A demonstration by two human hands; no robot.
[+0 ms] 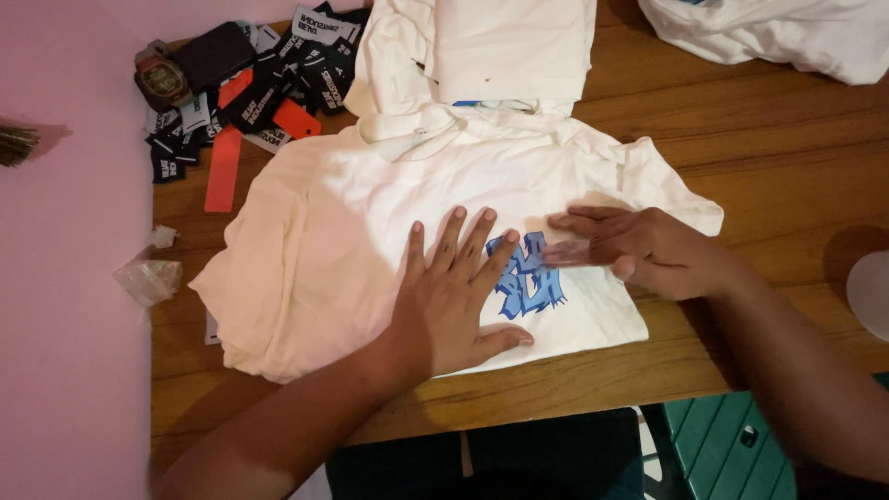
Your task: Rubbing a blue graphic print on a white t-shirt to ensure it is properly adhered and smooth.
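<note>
— Both hands work on one white cotton T-shirt with a blue graffiti print, lying on the brown wooden table?

— Yes. Left hand lies flat, fingers spread; right hand slides open-palmed, gripping nothing.

— Progress?

— Sides look tucked in; the bottom fold seems undone. More white folded shirts wait behind.

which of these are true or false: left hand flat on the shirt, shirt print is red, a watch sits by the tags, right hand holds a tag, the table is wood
1. The left hand lies flat on the shirt. True.
2. The shirt's print is red. False: it is blue.
3. A watch sits by the tags. True.
4. The right hand holds a tag. False: it rests on the shirt by the print, holding nothing.
5. The table is wood. True.
</note>
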